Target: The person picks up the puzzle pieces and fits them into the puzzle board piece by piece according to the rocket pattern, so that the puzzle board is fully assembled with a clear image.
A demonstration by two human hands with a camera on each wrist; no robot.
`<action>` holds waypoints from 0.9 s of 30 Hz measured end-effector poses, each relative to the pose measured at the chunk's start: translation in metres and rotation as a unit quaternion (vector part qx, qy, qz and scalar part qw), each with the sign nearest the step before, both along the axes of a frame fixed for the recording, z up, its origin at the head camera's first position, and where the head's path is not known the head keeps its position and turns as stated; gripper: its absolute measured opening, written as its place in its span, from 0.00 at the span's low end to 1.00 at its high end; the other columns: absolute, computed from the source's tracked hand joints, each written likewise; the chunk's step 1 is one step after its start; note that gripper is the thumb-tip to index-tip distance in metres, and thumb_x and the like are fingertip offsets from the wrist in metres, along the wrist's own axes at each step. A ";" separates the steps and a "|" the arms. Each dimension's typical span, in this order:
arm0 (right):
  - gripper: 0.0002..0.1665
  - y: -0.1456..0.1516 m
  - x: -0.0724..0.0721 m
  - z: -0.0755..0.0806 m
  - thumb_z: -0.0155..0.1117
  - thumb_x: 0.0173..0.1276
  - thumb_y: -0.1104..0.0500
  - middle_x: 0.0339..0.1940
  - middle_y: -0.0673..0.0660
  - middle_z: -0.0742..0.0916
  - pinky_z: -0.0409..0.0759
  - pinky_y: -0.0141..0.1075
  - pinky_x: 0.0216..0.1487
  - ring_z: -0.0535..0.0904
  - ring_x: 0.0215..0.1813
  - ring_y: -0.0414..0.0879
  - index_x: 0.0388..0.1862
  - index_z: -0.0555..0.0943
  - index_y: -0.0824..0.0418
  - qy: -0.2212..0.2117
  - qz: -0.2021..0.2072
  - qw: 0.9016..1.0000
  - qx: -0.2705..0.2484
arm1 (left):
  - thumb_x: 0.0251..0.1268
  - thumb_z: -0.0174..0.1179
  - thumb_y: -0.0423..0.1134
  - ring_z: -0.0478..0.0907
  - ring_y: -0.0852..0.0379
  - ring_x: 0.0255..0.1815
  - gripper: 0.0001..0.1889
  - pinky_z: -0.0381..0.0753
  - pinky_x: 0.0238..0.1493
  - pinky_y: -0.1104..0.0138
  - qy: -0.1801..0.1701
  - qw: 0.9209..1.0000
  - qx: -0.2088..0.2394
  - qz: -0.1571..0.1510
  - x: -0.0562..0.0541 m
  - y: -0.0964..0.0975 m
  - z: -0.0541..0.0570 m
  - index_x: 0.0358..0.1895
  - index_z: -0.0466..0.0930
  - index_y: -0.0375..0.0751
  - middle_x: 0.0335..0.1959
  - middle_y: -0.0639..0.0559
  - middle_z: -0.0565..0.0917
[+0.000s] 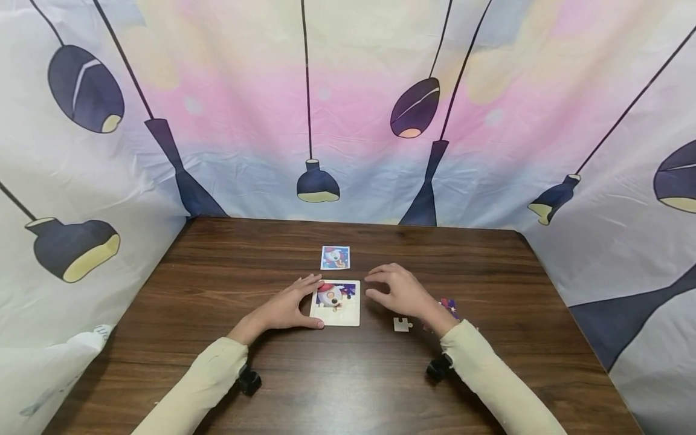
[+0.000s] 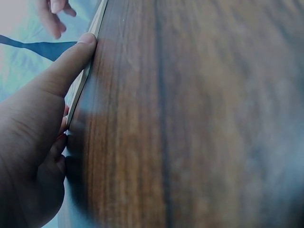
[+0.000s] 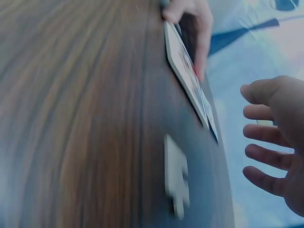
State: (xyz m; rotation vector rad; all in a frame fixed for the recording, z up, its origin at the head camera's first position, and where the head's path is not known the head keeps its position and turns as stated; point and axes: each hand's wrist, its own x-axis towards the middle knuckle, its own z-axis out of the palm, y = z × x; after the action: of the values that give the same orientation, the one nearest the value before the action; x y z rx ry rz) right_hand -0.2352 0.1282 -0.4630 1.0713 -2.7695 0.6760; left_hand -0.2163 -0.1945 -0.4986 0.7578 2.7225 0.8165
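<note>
Cream-white puzzle tray [image 1: 350, 315]: just below the centre of the head view, flat on the worktop [image 1: 337, 386]; the right wrist view shows it in the upper middle, seen nearly edge-on.
Fitted pieces [image 1: 330, 296]: in the upper part of the tray, showing a round white face, red at the upper left and dark blue at the upper right; the lower part of the tray is bare and pale.
Left hand [image 1: 288, 306]: at the tray's left side, gripping it, thumb at the lower left corner and fingers at the upper left one.
Right hand [image 1: 399, 291]: just right of the tray, fingers spread with gaps between them, holding nothing.
Picture card [image 1: 335, 258]: above the tray, near it, a similar white face on blue.
Loose piece [image 1: 401, 325]: lower right of the tray, plain pale side up, below the right hand.
Coloured pieces [image 1: 449, 304]: right of centre, purple and red, partly hidden by the right forearm; too covered to count.
Sleeves [image 1: 190, 386]: cream, entering from the lower left and lower right.
Black wrist devices [image 1: 250, 382]: one by each cuff.
Backdrop [image 1: 244, 78]: pastel cloth across the upper frame, printed with dark hanging lamps [image 1: 318, 183].
</note>
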 end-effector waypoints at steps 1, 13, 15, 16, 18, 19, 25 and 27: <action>0.21 0.007 -0.001 0.000 0.66 0.75 0.47 0.60 0.56 0.86 0.78 0.53 0.64 0.79 0.64 0.53 0.59 0.87 0.57 0.002 -0.006 1.000 -0.001 | 0.51 0.73 0.69 0.46 0.41 0.84 0.57 0.54 0.77 0.39 0.000 1.000 0.000 0.000 0.000 0.000 0.000 0.81 0.60 0.45 0.83 0.50 0.55; 0.20 0.094 -0.003 -0.011 0.68 0.73 0.49 0.56 0.59 0.88 0.78 0.58 0.62 0.81 0.60 0.59 0.56 0.87 0.60 0.026 -0.079 0.996 -0.027 | 0.51 0.72 0.70 0.45 0.40 0.84 0.57 0.54 0.78 0.39 0.002 1.000 -0.002 0.002 -0.002 -0.001 -0.003 0.81 0.60 0.45 0.83 0.49 0.55; 0.20 0.106 -0.002 -0.013 0.69 0.72 0.50 0.55 0.60 0.88 0.78 0.59 0.61 0.81 0.60 0.60 0.56 0.87 0.61 0.030 -0.091 0.995 -0.026 | 0.51 0.71 0.71 0.45 0.39 0.84 0.57 0.54 0.78 0.39 0.003 1.000 -0.004 0.002 -0.002 -0.002 -0.003 0.81 0.60 0.45 0.83 0.49 0.54; 0.20 0.111 -0.001 -0.014 0.69 0.72 0.51 0.55 0.61 0.88 0.78 0.60 0.61 0.82 0.59 0.61 0.56 0.87 0.61 0.031 -0.096 0.995 -0.026 | 0.51 0.71 0.71 0.45 0.39 0.84 0.57 0.54 0.78 0.39 0.003 1.000 -0.004 0.002 -0.002 -0.002 -0.003 0.81 0.60 0.45 0.84 0.49 0.54; 0.20 0.121 0.000 -0.017 0.70 0.71 0.51 0.54 0.61 0.88 0.78 0.60 0.60 0.82 0.59 0.61 0.55 0.88 0.61 0.031 -0.105 0.994 -0.024 | 0.51 0.71 0.71 0.45 0.39 0.84 0.57 0.54 0.77 0.39 0.003 1.000 -0.004 0.002 -0.002 -0.002 -0.003 0.81 0.60 0.46 0.84 0.50 0.54; 0.20 0.126 0.001 -0.019 0.70 0.71 0.51 0.54 0.61 0.88 0.78 0.60 0.60 0.81 0.59 0.61 0.55 0.88 0.61 0.031 -0.110 0.993 -0.023 | 0.51 0.71 0.72 0.45 0.39 0.84 0.57 0.54 0.77 0.39 0.004 1.000 -0.003 0.002 -0.002 -0.002 -0.003 0.81 0.60 0.46 0.84 0.50 0.54; 0.20 0.146 0.005 -0.026 0.71 0.71 0.50 0.55 0.61 0.88 0.77 0.61 0.60 0.81 0.59 0.62 0.55 0.88 0.60 0.029 -0.123 0.992 -0.012 | 0.51 0.71 0.71 0.46 0.40 0.84 0.57 0.54 0.77 0.39 0.005 1.000 -0.002 0.001 -0.002 -0.002 -0.003 0.81 0.60 0.45 0.83 0.50 0.55; 0.20 0.152 0.007 -0.028 0.71 0.70 0.50 0.55 0.61 0.88 0.77 0.62 0.60 0.81 0.59 0.62 0.55 0.88 0.60 0.030 -0.125 0.992 -0.010 | 0.50 0.72 0.71 0.46 0.41 0.84 0.57 0.54 0.78 0.40 0.003 1.000 -0.002 0.001 -0.002 -0.002 -0.002 0.81 0.60 0.45 0.83 0.50 0.54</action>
State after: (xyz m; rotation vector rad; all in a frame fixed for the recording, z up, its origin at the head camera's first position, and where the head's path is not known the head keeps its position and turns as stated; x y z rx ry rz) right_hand -0.2286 0.2802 -0.4910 0.7099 -2.7719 0.6268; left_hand -0.2178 -0.1961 -0.5008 0.7574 2.7294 0.8096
